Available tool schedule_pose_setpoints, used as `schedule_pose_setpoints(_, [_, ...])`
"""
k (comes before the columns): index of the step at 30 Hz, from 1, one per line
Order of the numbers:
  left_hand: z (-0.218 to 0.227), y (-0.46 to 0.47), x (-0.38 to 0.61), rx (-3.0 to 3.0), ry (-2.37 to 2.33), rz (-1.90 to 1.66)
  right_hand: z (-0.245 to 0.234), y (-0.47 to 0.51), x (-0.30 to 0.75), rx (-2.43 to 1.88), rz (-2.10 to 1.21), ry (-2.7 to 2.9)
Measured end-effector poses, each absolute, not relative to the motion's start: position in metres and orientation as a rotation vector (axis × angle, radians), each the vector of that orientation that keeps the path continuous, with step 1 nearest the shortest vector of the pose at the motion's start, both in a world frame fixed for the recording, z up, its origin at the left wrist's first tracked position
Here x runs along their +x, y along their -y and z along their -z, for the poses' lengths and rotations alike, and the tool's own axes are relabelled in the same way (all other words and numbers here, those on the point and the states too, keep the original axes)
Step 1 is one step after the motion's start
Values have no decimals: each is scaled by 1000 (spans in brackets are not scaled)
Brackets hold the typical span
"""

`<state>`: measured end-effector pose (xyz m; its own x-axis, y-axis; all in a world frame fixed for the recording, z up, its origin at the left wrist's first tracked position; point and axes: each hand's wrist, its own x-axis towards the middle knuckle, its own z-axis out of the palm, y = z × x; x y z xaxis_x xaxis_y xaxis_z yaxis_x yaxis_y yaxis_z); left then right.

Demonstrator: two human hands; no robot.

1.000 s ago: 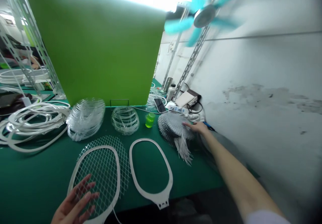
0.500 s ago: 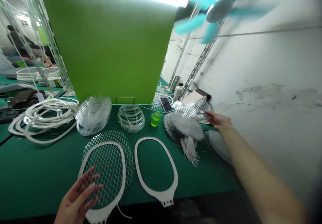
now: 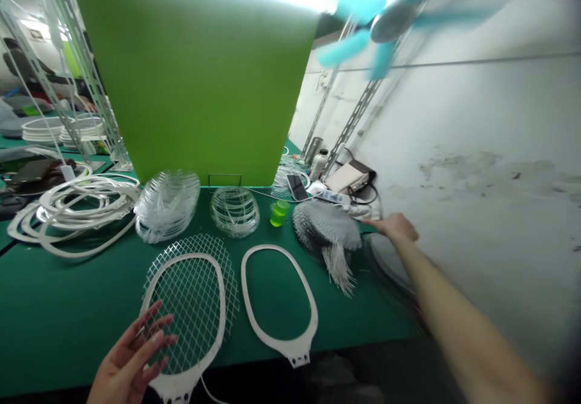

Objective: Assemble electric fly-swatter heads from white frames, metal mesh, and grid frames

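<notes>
The left hand (image 3: 129,360) is holding its fingers apart over the left side of a white racket frame (image 3: 222,304) and its mesh sheet (image 3: 187,307). The right hand (image 3: 394,227) is reaching just right of the stacked mesh sheets (image 3: 329,225) (whether it is gripping anything, I cannot tell).

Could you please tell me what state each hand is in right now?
Left hand: open and spread, at the mesh sheet.
Right hand: beside the grey mesh stack; cannot tell whether open or closed.
</notes>
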<state>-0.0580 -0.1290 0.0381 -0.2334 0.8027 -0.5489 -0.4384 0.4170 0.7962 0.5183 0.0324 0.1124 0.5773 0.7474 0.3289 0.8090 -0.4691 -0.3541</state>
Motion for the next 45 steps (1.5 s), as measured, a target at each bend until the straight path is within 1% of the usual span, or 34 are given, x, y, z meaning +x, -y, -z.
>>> schedule_pose_setpoints(3, [-34, 127, -62, 320, -1376, -1183, -107, -21, 501, -2342, 144, 1221])
schedule_pose_setpoints(9, [-47, 124, -53, 328, -1378, -1150, -83, 2, 460, -2301, -102, 1400])
schedule_pose_setpoints(14, [-54, 127, -45, 384, -1379, -1175, -65, 10, 454, -2316, -270, 1423])
schedule_pose_setpoints(18, [-49, 128, -47, 370, -1377, -1130, -63, 12, 452, -2352, -372, 1440])
schedule_pose_setpoints(21, [-46, 127, -48, 362, -1381, -1119, -69, 16, 445, -2433, -343, 1443])
schedule_pose_setpoints(27, [-46, 128, -48, 349, -1378, -1129, -78, 25, 420, -2659, -155, 1439])
schedule_pose_setpoints(31, [-46, 130, -52, 333, -1365, -1126, -83, 27, 412, -2692, -139, 1494])
schedule_pose_setpoints(35, [-46, 130, -54, 316, -1367, -1116, -107, 17, 423, -2666, -139, 1558])
schedule_pose_setpoints(39, [-44, 129, -53, 332, -1369, -1125, -124, 4, 438, -2631, -215, 1643])
schedule_pose_setpoints(42, [-40, 128, -53, 324, -1388, -1147, -114, 5, 435, -2642, -308, 1713])
schedule_pose_setpoints(45, [-41, 129, -54, 341, -1372, -1135, -96, 16, 426, -2646, -303, 1718])
